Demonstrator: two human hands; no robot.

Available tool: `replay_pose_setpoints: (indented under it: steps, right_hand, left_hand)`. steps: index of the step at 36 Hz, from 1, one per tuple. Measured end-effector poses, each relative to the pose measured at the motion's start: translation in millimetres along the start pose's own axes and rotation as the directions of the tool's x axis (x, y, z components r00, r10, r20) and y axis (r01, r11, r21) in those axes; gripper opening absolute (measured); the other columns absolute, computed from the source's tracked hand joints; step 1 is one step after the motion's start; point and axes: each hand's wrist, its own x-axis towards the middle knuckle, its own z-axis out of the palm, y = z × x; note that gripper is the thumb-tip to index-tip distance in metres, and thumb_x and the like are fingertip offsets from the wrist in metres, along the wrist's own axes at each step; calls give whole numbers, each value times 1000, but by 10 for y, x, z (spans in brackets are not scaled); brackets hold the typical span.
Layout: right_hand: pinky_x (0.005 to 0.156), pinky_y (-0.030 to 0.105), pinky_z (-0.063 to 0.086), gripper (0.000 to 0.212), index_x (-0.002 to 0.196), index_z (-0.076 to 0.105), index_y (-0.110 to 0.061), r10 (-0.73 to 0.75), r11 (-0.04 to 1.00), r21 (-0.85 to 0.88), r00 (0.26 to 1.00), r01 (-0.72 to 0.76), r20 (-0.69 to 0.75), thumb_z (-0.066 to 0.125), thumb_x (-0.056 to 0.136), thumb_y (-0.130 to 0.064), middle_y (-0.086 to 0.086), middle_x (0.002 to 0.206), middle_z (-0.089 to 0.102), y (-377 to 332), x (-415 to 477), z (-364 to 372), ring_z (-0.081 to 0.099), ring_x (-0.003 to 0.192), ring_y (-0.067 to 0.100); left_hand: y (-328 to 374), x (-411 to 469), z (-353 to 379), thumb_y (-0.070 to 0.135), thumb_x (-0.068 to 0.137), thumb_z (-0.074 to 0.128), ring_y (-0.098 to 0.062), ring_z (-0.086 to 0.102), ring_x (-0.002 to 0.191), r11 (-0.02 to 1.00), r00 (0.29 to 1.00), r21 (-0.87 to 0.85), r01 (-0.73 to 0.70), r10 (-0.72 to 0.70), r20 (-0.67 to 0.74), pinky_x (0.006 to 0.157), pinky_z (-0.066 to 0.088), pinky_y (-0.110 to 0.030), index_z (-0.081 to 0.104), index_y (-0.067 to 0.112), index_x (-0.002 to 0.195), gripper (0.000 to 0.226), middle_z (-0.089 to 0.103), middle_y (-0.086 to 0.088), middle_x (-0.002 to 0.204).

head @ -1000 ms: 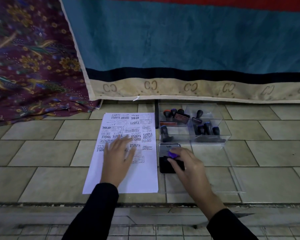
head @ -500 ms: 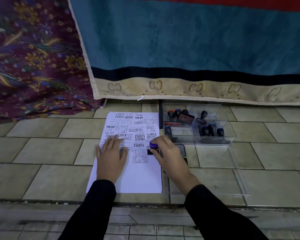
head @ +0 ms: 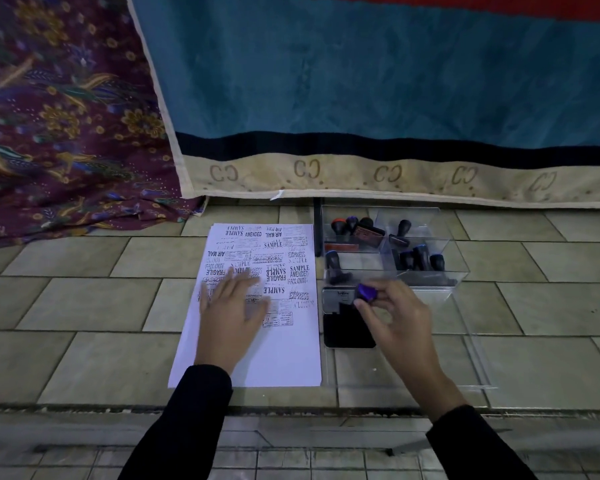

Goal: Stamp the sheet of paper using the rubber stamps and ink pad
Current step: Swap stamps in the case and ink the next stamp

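Pinching purple stamp point(head: 367, 293) above ink pad point(head: 345, 330): right hand point(head: 400, 322). Left hand point(head: 231, 318) flat, fingers straight, pressing paper point(head: 284, 358) on floor point(head: 84, 306), just left of pad. Other stamps point(head: 418, 259) in clear box point(head: 459, 271) behind.

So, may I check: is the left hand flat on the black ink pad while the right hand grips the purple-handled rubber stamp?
No: in the head view the left hand lies flat on the white paper sheet, not the black ink pad; the rest is right.
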Motion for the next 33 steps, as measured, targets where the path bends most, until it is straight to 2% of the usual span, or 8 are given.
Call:
replay_pose_setpoints:
  steps: [5, 10, 15, 17, 20, 24, 29, 33]
  right_hand:
    - [77, 20, 54, 19, 97, 66, -11, -105, 992, -56, 993, 109, 60, 73, 79, -11, -4, 97, 62, -1, -189, 17, 60, 90, 1]
    - [78, 23, 54, 18, 96, 68, -7, -130, 989, -66, 989, 135, 74, 73, 79, -9, 0, 98, 62, -17, -202, 56, 61, 91, 5]
    - [82, 21, 51, 18, 97, 66, -9, -166, 983, -65, 982, 172, 90, 72, 80, -6, 0, 99, 60, -17, -228, 93, 59, 94, 5]
    - [82, 22, 51, 18, 99, 64, -10, -173, 980, -79, 979, 182, 104, 69, 82, -7, 0, 101, 59, -14, -250, 103, 59, 95, 7]
    - [83, 17, 49, 18, 100, 62, -11, -200, 973, -99, 975, 209, 98, 67, 83, -7, -2, 102, 55, -28, -278, 123, 57, 94, 4]
    - [81, 16, 49, 19, 97, 64, -7, -173, 976, -116, 981, 182, 86, 70, 80, -2, 2, 98, 58, -55, -251, 138, 56, 91, 3]
    - [77, 19, 51, 19, 102, 61, -9, -217, 962, -141, 969, 233, 122, 66, 83, -6, 3, 98, 58, -66, -371, 100, 60, 87, 10]
    - [76, 23, 52, 18, 98, 65, -6, -185, 968, -154, 977, 200, 108, 69, 81, -3, 4, 95, 60, -93, -328, 102, 60, 85, 11]
  left_hand:
    - [342, -98, 165, 82, 77, 39, 5, 12, 142, 976, 958, -64, -207, 215, 189, 120, -5, -36, 43, 38, 134, 72, 34, 19, 149]
    - [504, -140, 326, 90, 63, 43, 7, 12, 140, 968, 943, -73, -238, 249, 220, 120, -1, -37, 42, 35, 137, 93, 34, 17, 150]
    - [495, -158, 365, 89, 61, 48, 8, 15, 138, 972, 948, -69, -226, 235, 213, 120, 7, -43, 45, 36, 134, 91, 36, 17, 149]
    - [491, -156, 373, 87, 62, 49, 7, 16, 139, 972, 948, -70, -224, 234, 216, 120, 6, -41, 45, 37, 134, 88, 36, 17, 149]
    - [494, -149, 384, 86, 61, 50, 5, 18, 140, 973, 952, -77, -218, 229, 205, 120, 4, -39, 46, 38, 132, 86, 36, 18, 149]
    - [505, -157, 388, 85, 61, 51, 4, 19, 140, 974, 952, -70, -217, 227, 207, 119, 5, -39, 46, 38, 132, 85, 37, 18, 148]
    - [502, -143, 374, 89, 61, 46, 3, 18, 141, 973, 946, -63, -222, 231, 226, 119, 3, -38, 44, 40, 133, 87, 35, 19, 149]
    - [463, -151, 319, 90, 68, 36, 3, 18, 141, 971, 946, -55, -231, 238, 222, 119, 1, -36, 45, 41, 132, 81, 35, 20, 149]
